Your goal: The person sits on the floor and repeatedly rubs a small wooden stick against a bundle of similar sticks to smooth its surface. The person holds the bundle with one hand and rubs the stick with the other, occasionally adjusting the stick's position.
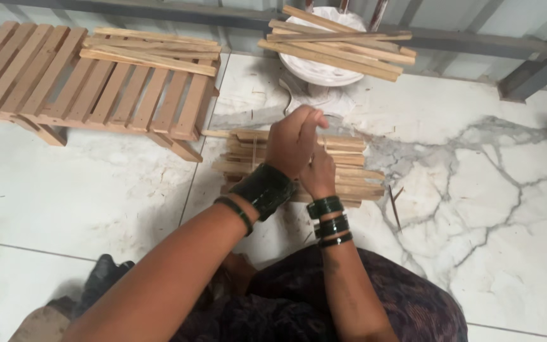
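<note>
Both my hands meet over a heap of flat wooden strips [349, 180] lying on the white marble floor. My left hand [294, 140], with dark green bangles on its wrist, is curled with the fingers together above the heap. Just behind and right of it is my right hand [319, 172], also with bangles; its fingers are hidden by the left hand. A thin pale stick or thread [254, 152] seems to run near the left hand. What either hand grips is not visible.
A slatted wooden panel [64, 88] lies at upper left with loose strips [153, 50] on top. A white bowl [324, 66] at the top holds more strips [343, 41] across its rim. A thin sliver [394, 206] lies right of the heap. Metal rails [476, 41] run along the back.
</note>
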Available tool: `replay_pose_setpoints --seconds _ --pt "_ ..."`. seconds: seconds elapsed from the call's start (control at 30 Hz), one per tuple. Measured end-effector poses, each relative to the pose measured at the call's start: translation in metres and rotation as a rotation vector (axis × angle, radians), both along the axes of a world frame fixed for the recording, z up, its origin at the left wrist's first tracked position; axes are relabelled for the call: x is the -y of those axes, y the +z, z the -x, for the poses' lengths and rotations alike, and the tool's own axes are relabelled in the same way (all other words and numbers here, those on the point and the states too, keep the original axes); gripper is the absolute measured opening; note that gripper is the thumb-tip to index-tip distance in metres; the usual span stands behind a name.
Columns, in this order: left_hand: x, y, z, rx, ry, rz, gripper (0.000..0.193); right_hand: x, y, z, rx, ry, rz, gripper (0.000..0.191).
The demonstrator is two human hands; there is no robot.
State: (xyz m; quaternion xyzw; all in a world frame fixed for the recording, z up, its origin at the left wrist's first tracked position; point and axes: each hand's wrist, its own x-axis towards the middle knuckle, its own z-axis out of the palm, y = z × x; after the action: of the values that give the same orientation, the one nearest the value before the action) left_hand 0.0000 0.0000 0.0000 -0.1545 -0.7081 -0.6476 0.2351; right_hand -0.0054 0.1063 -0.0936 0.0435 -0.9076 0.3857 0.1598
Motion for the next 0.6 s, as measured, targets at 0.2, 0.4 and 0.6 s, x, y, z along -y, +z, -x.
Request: replay_pose_setpoints --seconds 0.2,0.4,0.6 --pt "0.025 0.003 -0.004 0.28 -0.135 0.024 0.033 0.002 -0.013 0.003 -0.013 0.073 0.037 0.036" --pt "0.007 0.016 0.026 0.249 -0.191 -0.018 0.03 0.007 0.011 -0.003 -0.078 0.175 0.27 0.053" --pt "0.0 0.018 0.043 0.173 -0.183 0.051 0.027 -0.011 -0.019 0.007 -0.162 0.139 0.173 0.055"
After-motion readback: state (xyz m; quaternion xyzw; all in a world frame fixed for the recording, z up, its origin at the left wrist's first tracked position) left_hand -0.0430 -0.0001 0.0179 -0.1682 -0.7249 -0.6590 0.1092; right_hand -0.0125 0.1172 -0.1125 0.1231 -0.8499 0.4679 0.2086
